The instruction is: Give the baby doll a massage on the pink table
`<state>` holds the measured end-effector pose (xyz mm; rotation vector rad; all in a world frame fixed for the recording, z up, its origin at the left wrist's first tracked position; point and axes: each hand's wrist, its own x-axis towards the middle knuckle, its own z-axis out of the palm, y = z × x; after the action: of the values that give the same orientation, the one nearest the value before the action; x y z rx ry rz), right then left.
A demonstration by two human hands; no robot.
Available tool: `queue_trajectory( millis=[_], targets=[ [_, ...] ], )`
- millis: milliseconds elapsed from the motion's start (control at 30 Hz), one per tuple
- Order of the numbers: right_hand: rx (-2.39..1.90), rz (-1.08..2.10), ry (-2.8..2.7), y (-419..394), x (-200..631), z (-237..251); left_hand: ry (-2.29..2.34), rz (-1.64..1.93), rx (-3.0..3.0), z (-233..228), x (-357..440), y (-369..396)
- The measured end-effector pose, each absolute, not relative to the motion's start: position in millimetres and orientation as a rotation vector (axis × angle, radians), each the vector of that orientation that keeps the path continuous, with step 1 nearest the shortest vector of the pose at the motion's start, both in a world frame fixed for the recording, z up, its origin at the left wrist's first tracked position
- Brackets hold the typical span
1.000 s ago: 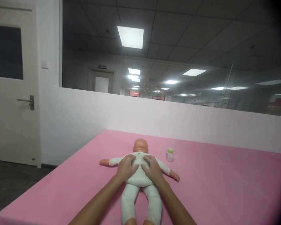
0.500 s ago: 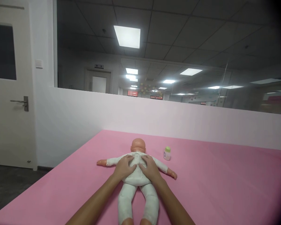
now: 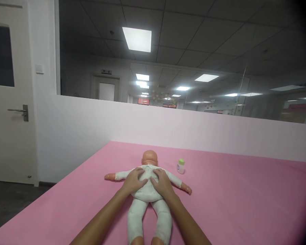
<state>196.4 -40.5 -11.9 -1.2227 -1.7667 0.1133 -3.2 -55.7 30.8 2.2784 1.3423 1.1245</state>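
Observation:
A baby doll (image 3: 148,194) with a white cloth body lies stretched out on the pink tabletop, its arms spread to both sides. Its bald head (image 3: 150,157) points away from me and no face shows. My left hand (image 3: 134,181) rests on the left side of the doll's upper back, thumb apart from the fingers. On the right side of the back lies my right hand (image 3: 162,183), also open, its thumb pointing inward. Both palms touch the cloth. A small clear bottle with a green cap (image 3: 181,166) stands beyond the doll's right-hand arm.
The pink table (image 3: 232,200) reaches a low white wall (image 3: 168,124) with a large window (image 3: 206,41) above it. At the left are a pale door (image 3: 12,136) with a lever handle and a light switch (image 3: 39,69).
The whole view has shifted very slightly. Both hands stay on the doll's back in nearly the same places, and the doll and bottle have not visibly moved on the table.

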Motion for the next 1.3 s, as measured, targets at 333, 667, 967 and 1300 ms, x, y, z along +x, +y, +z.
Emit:
queue_trajectory(
  millis=[333,667,967,1300],
  targets=[
    [-1.282,0.140,-1.768,-39,194,-2,1.509,1.130,2.209,27,6,-44],
    [-1.252,0.215,-1.746,-50,194,3,1.474,1.086,2.311,29,2,-49],
    [-1.230,0.150,-1.759,-52,192,11,1.538,1.151,2.413,30,8,-48],
    [-1.239,0.232,-1.752,-60,196,15,1.483,1.062,2.332,30,1,-55]
  ],
)
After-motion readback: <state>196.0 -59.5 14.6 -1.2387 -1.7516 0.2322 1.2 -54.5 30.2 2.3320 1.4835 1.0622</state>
